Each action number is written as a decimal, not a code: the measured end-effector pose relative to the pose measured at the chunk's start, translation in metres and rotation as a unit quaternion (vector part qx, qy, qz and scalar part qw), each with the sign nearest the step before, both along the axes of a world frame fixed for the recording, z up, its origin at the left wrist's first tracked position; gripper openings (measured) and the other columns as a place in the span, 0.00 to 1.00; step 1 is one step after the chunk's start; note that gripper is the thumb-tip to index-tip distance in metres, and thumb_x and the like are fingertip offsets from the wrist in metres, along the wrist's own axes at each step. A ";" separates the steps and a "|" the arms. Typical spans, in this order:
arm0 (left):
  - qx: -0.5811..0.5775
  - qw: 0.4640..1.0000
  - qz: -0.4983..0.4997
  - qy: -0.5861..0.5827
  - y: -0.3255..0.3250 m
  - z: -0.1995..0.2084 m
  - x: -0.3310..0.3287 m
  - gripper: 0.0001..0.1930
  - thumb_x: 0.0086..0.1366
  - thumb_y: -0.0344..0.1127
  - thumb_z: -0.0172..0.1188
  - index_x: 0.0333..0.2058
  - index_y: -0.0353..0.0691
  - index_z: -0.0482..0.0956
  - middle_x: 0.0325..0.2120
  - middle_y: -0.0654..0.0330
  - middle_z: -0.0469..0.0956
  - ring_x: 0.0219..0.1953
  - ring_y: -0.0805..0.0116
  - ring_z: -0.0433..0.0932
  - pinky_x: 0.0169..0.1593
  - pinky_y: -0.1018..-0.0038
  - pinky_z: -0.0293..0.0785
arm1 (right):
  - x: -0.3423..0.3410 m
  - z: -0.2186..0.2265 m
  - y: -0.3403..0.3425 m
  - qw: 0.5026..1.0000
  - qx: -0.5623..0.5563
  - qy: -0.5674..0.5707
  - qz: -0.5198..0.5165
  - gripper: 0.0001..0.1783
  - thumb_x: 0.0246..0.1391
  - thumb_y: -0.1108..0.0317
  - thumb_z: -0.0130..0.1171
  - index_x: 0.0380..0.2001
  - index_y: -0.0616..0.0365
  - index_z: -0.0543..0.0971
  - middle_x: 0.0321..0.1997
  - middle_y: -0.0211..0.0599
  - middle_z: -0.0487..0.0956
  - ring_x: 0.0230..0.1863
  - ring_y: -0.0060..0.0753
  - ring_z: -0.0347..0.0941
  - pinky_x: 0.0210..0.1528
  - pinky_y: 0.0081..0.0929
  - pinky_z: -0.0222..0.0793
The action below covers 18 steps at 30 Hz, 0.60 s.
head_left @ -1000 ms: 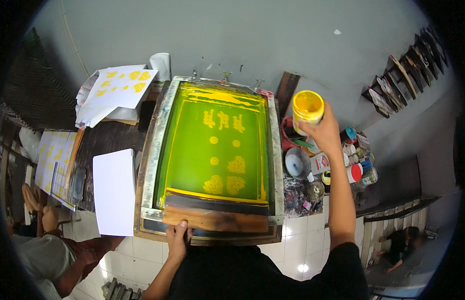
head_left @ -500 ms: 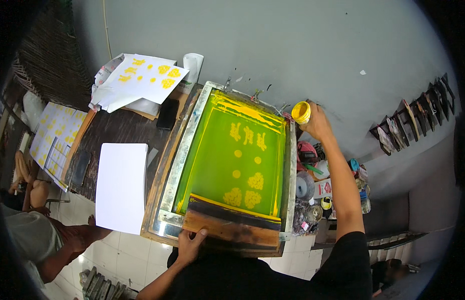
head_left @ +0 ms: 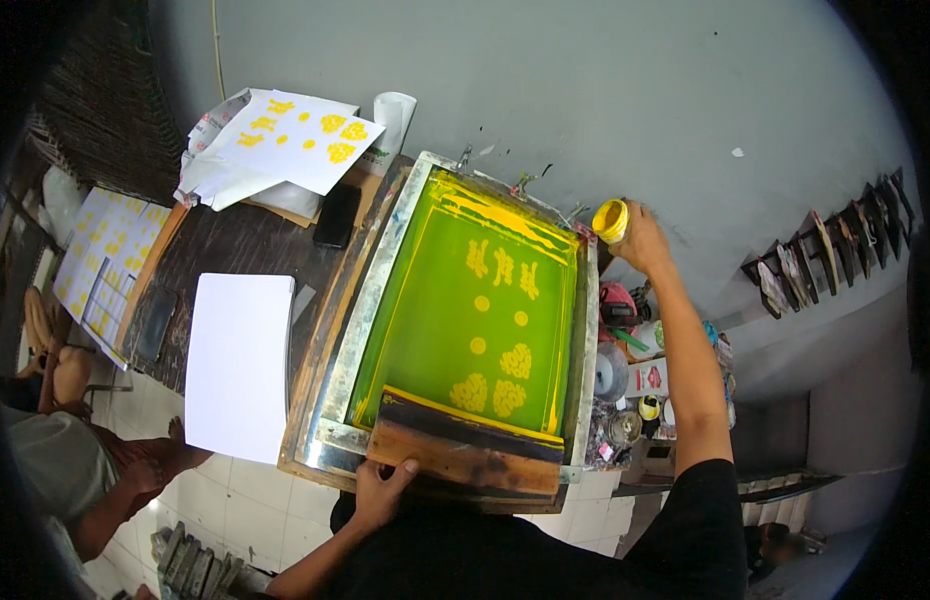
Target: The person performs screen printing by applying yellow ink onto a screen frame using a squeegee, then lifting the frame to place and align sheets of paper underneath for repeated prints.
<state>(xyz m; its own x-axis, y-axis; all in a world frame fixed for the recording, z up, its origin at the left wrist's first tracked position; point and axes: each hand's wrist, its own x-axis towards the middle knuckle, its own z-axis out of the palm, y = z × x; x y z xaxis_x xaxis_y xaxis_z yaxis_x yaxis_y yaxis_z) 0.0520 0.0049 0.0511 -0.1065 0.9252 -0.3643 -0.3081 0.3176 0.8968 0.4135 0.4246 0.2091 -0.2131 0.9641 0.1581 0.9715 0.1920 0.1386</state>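
Note:
In front of me lies a silk-screen frame (head_left: 371,300) with green mesh, a yellow stencil pattern and a thick streak of yellow ink (head_left: 500,222) along its far end. A wide wooden squeegee (head_left: 475,452) rests across the near end, its dark blade edged with yellow. My left hand (head_left: 383,492) grips the squeegee at its left near edge, thumb on top. Beyond the frame's far right corner, my right hand (head_left: 642,242) holds a small jar of yellow ink (head_left: 612,218), tilted with its mouth toward the screen.
Left of the frame are a stack of white paper (head_left: 240,365) and a black phone (head_left: 338,216). Yellow-printed sheets (head_left: 320,135) lie behind. Jars and cans (head_left: 625,428) crowd the right side. Squeegees hang on a wall rack (head_left: 830,245). Another person (head_left: 135,480) sits at left.
The view has shifted slightly. My left hand stays on the squeegee, and my right hand still holds the tilted jar near the frame's far right corner.

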 end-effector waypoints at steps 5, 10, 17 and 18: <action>-0.027 1.000 -0.010 0.010 0.000 0.000 -0.001 0.27 0.67 0.48 0.67 0.50 0.27 0.77 0.43 0.54 0.83 0.45 0.67 0.80 0.53 0.67 0.75 | -0.005 0.005 0.002 1.000 -0.010 -0.004 -0.014 0.45 0.35 0.65 0.80 0.57 0.58 0.68 0.58 0.52 0.75 0.61 0.61 0.72 0.61 0.49 0.73; -0.005 1.000 -0.012 0.002 0.000 -0.002 -0.002 0.26 0.67 0.48 0.67 0.49 0.27 0.78 0.43 0.53 0.83 0.46 0.66 0.80 0.54 0.67 0.74 | -0.013 0.009 0.004 1.000 -0.014 -0.008 -0.009 0.43 0.36 0.65 0.79 0.56 0.58 0.68 0.56 0.52 0.76 0.60 0.61 0.72 0.60 0.49 0.73; 0.022 0.999 -0.005 0.033 0.001 -0.006 -0.001 0.26 0.66 0.47 0.68 0.49 0.26 0.79 0.43 0.52 0.84 0.46 0.66 0.81 0.53 0.67 0.76 | -0.028 0.014 0.007 1.000 -0.005 -0.010 0.004 0.43 0.36 0.63 0.80 0.56 0.58 0.69 0.55 0.51 0.76 0.59 0.59 0.73 0.59 0.49 0.74; 0.016 1.000 -0.005 0.020 0.000 -0.006 -0.001 0.26 0.66 0.48 0.67 0.49 0.27 0.78 0.43 0.52 0.83 0.47 0.66 0.80 0.54 0.66 0.75 | -0.031 0.015 0.007 1.000 -0.004 -0.015 0.002 0.43 0.35 0.63 0.80 0.56 0.58 0.68 0.55 0.51 0.76 0.59 0.59 0.73 0.59 0.49 0.74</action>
<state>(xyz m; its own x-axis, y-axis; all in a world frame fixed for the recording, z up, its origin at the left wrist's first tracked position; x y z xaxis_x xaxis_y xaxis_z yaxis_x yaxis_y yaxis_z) 0.0513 0.0053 0.0454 -0.1105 0.9372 -0.3309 -0.2685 0.2924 0.9178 0.3827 0.4314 0.2239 -0.2215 0.9645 0.1438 0.9663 0.1972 0.1658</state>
